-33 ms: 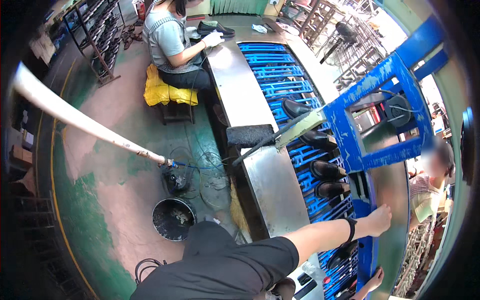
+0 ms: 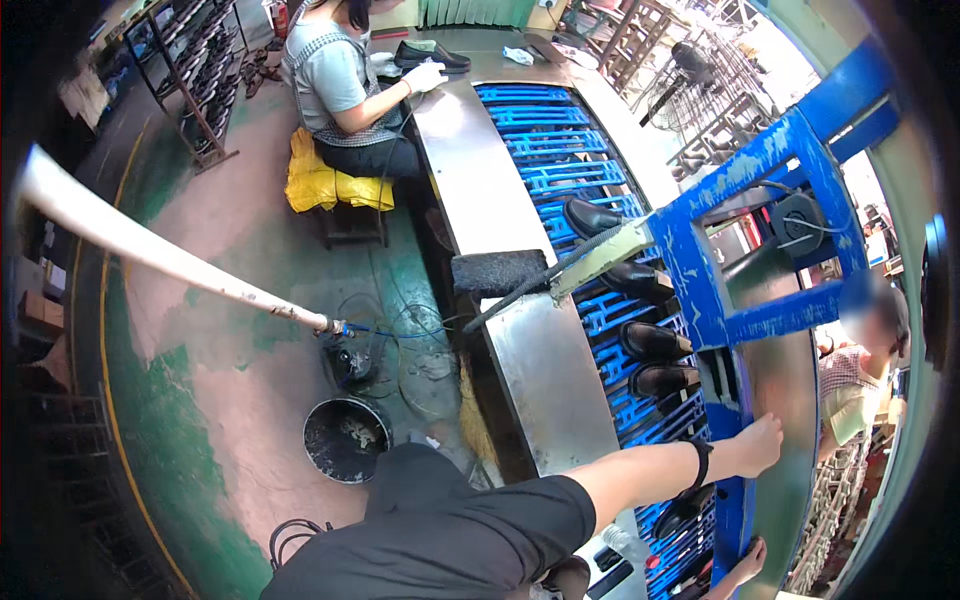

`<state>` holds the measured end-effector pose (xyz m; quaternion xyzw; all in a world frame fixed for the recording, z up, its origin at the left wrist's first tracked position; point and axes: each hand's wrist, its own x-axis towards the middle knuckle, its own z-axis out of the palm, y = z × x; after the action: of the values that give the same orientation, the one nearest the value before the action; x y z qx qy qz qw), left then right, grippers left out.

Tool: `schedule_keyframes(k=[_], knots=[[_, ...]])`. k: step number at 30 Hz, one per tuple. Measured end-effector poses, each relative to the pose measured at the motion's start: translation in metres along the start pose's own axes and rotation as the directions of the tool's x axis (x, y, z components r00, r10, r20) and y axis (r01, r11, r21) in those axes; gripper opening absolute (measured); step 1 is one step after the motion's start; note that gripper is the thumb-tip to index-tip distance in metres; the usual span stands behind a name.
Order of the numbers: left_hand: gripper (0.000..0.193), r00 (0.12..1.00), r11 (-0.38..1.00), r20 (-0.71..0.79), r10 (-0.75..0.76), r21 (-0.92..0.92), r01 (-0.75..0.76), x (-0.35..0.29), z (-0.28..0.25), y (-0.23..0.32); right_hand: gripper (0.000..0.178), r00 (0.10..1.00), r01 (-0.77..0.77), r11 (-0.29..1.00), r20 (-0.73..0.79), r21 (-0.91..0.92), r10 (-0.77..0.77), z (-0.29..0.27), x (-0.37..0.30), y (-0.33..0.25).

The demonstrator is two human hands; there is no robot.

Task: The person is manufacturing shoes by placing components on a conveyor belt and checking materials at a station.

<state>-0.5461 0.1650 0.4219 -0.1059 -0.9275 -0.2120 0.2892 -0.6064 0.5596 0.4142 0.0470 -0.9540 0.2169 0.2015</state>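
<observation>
My left hand [image 2: 760,447] rests on the long metal-topped shelf [image 2: 785,510], its arm stretched across a blue upright. Its fingers are curled in, and whatever they may hold is hidden. Lower down, at the shelf's near edge, is my right hand [image 2: 746,566]; only part of it shows, so its grip is unclear. A dark band [image 2: 701,464] circles my left wrist. Below the shelf, black leather shoes [image 2: 655,341] lie along a conveyor of blue slats [image 2: 605,318]. Another black shoe [image 2: 684,512] sits under my left forearm.
A blue metal frame [image 2: 690,270] with a padded bar [image 2: 500,270] spans the conveyor. At the far end sits a person in white gloves [image 2: 345,90] by a black shoe. Another person [image 2: 855,385] is at right. A black bucket [image 2: 347,440] and white pipe [image 2: 170,255] are left.
</observation>
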Motion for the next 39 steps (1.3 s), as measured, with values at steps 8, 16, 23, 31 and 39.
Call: schedule_keyframes(k=[8,16,23,31,39], knots=[[0.021,0.987,0.988,-0.054,0.154,-0.011,-0.155,-0.011,0.006,-0.007,0.044,0.877,-0.465,0.737,0.142,0.490,0.459,0.000,-0.048,-0.135],[0.024,0.964,0.965,-0.067,0.256,-0.035,-0.259,-0.012,0.003,-0.003,0.047,0.927,-0.371,0.928,-0.058,0.028,0.372,-0.004,-0.029,-0.081],[0.033,0.951,0.948,-0.039,0.306,-0.075,-0.308,-0.014,0.024,0.002,0.042,0.887,-0.444,0.886,-0.077,0.138,0.456,0.014,-0.032,-0.083],[0.037,0.946,0.949,-0.134,0.294,-0.074,-0.306,-0.016,0.028,0.005,0.034,0.840,-0.488,0.828,-0.109,0.275,0.531,0.007,-0.035,-0.107],[0.041,0.928,0.927,-0.147,0.342,-0.110,-0.358,-0.015,0.047,0.011,0.037,0.839,-0.495,0.827,-0.100,0.268,0.535,0.013,-0.034,-0.126]])
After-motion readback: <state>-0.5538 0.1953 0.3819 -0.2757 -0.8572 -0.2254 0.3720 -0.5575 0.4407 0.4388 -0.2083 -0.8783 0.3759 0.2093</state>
